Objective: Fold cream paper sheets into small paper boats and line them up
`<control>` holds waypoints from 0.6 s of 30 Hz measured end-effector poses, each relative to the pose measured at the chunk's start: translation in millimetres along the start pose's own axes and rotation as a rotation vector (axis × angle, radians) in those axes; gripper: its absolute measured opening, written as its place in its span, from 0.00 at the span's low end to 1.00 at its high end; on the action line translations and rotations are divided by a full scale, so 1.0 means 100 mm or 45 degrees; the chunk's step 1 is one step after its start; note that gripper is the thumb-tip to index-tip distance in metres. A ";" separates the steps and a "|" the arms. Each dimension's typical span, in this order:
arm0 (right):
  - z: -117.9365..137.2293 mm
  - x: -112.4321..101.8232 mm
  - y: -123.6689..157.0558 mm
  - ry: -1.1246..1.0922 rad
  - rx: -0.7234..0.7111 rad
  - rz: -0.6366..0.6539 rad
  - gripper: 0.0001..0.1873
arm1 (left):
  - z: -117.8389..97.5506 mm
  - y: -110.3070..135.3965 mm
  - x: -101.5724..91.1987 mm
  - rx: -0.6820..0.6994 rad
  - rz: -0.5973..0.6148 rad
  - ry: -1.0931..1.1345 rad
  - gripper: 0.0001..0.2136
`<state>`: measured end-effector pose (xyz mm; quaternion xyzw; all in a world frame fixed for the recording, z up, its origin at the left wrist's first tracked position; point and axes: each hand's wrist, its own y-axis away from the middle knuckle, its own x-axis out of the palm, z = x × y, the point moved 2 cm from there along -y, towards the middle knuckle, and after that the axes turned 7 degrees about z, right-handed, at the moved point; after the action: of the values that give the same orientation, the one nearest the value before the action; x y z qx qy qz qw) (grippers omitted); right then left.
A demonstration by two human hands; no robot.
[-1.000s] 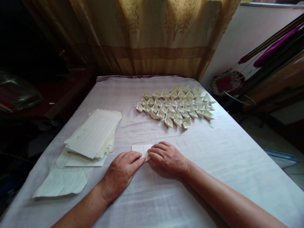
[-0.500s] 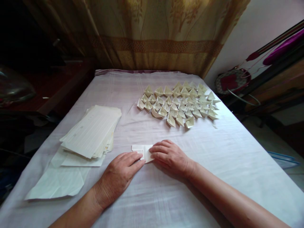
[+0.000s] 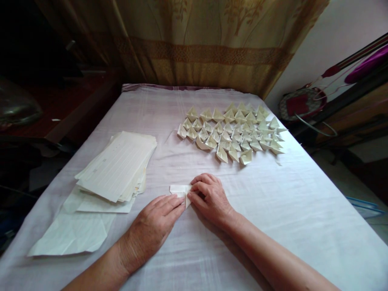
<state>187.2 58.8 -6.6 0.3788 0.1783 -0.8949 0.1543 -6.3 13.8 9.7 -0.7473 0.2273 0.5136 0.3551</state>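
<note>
A small folded white paper piece (image 3: 179, 190) lies on the white-clothed table (image 3: 273, 210) in front of me. My left hand (image 3: 151, 228) lies flat with its fingers stretched, the fingertips pressing the paper's near edge. My right hand (image 3: 209, 198) has its fingers curled and pinches the paper's right end. Most of the paper's right part is hidden under these fingers.
A stack of lined white sheets (image 3: 118, 165) lies at the left, with looser sheets (image 3: 72, 234) under and in front of it. Several small folded paper boats (image 3: 233, 129) sit in rows at the far right. A patterned curtain (image 3: 206, 44) hangs behind the table.
My right hand's fingers have curled up from lying flat and now pinch the paper's right end. The left hand has stayed pressed on the paper. The view has shifted slightly.
</note>
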 end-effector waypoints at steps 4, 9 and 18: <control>0.03 0.02 -0.01 0.014 0.036 -0.025 0.06 | 0.00 -0.01 -0.01 -0.020 -0.012 0.026 0.17; 0.03 0.02 -0.01 0.034 0.047 -0.047 0.06 | -0.01 0.00 0.01 -0.014 -0.017 -0.008 0.17; 0.02 0.04 0.00 0.040 0.056 -0.059 0.06 | -0.01 0.03 0.03 -0.021 0.009 -0.067 0.17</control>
<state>183.4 57.9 -8.0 0.3918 0.1696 -0.8960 0.1223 -6.3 11.6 6.0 -0.7356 0.2163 0.5364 0.3528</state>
